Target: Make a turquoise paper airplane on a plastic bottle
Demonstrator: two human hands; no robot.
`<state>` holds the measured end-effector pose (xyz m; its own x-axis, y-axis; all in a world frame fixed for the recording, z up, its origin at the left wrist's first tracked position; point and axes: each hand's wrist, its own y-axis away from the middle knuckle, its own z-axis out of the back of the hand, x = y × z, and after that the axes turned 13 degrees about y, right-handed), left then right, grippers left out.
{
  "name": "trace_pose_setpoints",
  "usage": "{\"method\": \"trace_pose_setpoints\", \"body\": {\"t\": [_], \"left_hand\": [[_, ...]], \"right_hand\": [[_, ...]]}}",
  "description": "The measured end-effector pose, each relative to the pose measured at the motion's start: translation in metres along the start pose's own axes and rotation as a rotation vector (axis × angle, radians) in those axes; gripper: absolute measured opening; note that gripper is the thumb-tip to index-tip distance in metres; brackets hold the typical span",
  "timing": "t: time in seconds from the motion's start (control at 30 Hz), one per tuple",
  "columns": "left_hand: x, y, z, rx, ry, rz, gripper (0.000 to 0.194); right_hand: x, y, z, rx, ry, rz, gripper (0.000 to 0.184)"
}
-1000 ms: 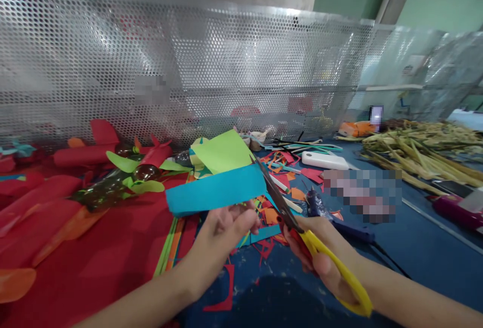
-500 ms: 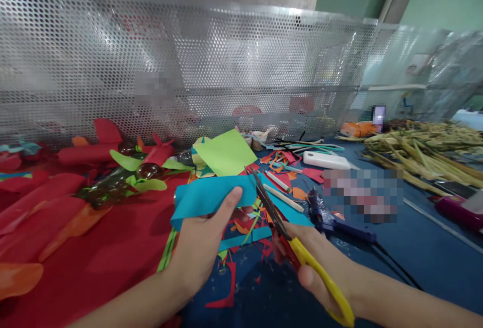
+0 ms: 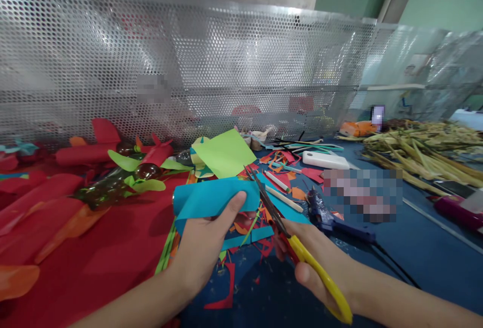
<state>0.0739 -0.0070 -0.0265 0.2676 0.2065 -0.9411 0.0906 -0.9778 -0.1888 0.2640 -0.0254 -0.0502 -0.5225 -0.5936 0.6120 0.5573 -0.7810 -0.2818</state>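
My left hand (image 3: 209,237) is closed around a rolled sheet of blue paper (image 3: 211,194), its thumb lying along the front. My right hand (image 3: 315,252) holds a pair of scissors (image 3: 277,217) with yellow and red handles. The blades point up and away, close to the right end of the blue roll; whether they touch it I cannot make out. A flat blue piece (image 3: 289,207) lies behind the scissors. Below the roll are cut blue strips (image 3: 245,237) among scraps. Beyond it lies a light green sheet (image 3: 226,152).
A purple glue gun (image 3: 339,225) with its cord lies to the right, near a white device (image 3: 325,160). On the left are red paper shapes (image 3: 49,197) and bottles with green paper fins (image 3: 109,187). Dried husks (image 3: 426,152) are piled far right, before a perforated panel (image 3: 241,61).
The left hand and blue roll have shifted slightly to the right, and the roll has turned a little. The scissors have hardly moved.
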Motion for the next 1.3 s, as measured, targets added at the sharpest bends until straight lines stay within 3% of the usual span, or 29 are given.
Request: {"method": "trace_pose_setpoints", "body": {"t": [0.3,0.57,0.97,1.3], "left_hand": [[-0.004,-0.002,-0.004,0.028,0.017,-0.078,0.017],[-0.003,-0.003,0.0,0.038,0.043,-0.058,0.017],[-0.008,-0.012,0.002,0.075,0.07,-0.075,0.017],[-0.013,-0.018,0.006,0.13,-0.102,-0.175,0.021]], "right_hand": [[-0.004,0.0,0.0,-0.046,-0.016,0.019,0.067],[-0.009,0.003,-0.002,-0.028,-0.013,-0.077,0.065],[-0.005,0.002,0.004,0.011,0.011,-0.052,0.066],[-0.008,0.002,0.004,0.033,0.023,-0.069,0.063]]}}
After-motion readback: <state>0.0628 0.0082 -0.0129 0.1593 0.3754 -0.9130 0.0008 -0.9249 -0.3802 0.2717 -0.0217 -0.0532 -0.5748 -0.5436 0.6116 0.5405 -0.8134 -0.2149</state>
